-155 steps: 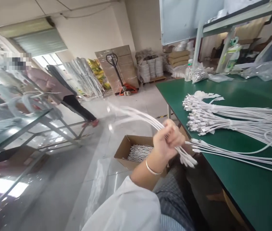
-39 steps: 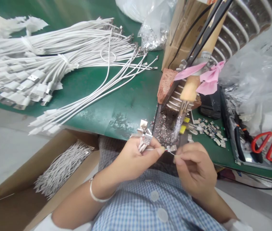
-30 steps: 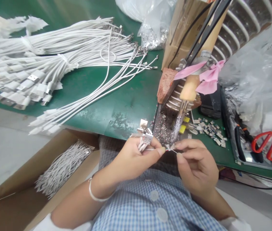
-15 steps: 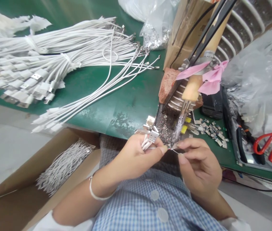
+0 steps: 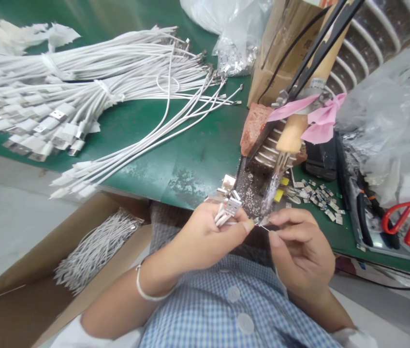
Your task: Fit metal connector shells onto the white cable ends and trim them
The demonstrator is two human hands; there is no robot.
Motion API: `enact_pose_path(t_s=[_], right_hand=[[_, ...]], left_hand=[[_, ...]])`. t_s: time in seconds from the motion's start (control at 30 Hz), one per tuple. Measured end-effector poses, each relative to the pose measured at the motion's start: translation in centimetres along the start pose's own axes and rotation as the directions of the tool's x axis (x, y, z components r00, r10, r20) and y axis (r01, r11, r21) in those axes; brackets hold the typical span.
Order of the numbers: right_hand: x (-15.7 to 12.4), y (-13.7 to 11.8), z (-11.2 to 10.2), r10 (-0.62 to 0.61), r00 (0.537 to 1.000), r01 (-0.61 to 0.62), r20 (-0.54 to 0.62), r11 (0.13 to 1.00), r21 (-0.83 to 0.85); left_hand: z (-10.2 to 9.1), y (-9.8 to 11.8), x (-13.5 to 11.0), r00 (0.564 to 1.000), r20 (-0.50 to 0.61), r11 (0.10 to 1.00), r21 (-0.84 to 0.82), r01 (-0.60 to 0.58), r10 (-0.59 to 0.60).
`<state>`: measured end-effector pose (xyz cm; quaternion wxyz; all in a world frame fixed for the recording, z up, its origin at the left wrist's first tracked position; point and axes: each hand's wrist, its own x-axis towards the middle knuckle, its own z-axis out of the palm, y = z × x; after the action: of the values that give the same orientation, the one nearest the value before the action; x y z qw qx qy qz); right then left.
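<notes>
My left hand (image 5: pixel 212 237) is closed around several white USB cables (image 5: pixel 222 215); their bare metal plugs (image 5: pixel 232 207) stick up above the fingers. Its thumb and forefinger pinch a cable end under the tip of a fixed soldering iron (image 5: pixel 270 191). On the other side of the tip, my right hand (image 5: pixel 301 246) is closed, pinching a thin solder wire (image 5: pixel 265 228) between thumb and finger. The wire reaches the iron's tip. A small metal piece seems to lie by the right fingertips, too small to make out. The iron slants down, its wooden handle (image 5: pixel 292 133) tied with pink cloth (image 5: pixel 323 118).
Bundled white cables (image 5: pixel 81 72) and a loose group (image 5: pixel 147 140) lie left on the green table (image 5: pixel 186 169). Small metal connectors (image 5: pixel 323 198) are scattered right of the iron, near red-handled scissors (image 5: pixel 408 223). An open cardboard box (image 5: pixel 20 270) with cables stands lower left.
</notes>
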<state>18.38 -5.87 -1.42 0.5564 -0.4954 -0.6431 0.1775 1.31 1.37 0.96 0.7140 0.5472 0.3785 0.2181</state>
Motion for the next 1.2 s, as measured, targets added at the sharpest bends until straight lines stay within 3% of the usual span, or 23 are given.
enact_pose_path(t_s=[0.67,0.9,1.2], right_hand=[[0.11,0.15,0.33,-0.047,0.999,0.045,-0.012,0.994,-0.103],[-0.29,0.19,0.12,-0.043,0.999,0.044,0.016,0.995,-0.091],[-0.01,0.04,0.03,-0.033,0.999,0.034,0.006,0.995,-0.094]], left_hand=[[-0.21,0.25,0.4,0.999,0.025,0.999,0.031,-0.026,0.025],[-0.16,-0.24,0.25,0.993,0.014,0.99,0.084,-0.116,0.115],[-0.16,0.17,0.34,0.996,0.005,0.989,0.121,-0.089,0.089]])
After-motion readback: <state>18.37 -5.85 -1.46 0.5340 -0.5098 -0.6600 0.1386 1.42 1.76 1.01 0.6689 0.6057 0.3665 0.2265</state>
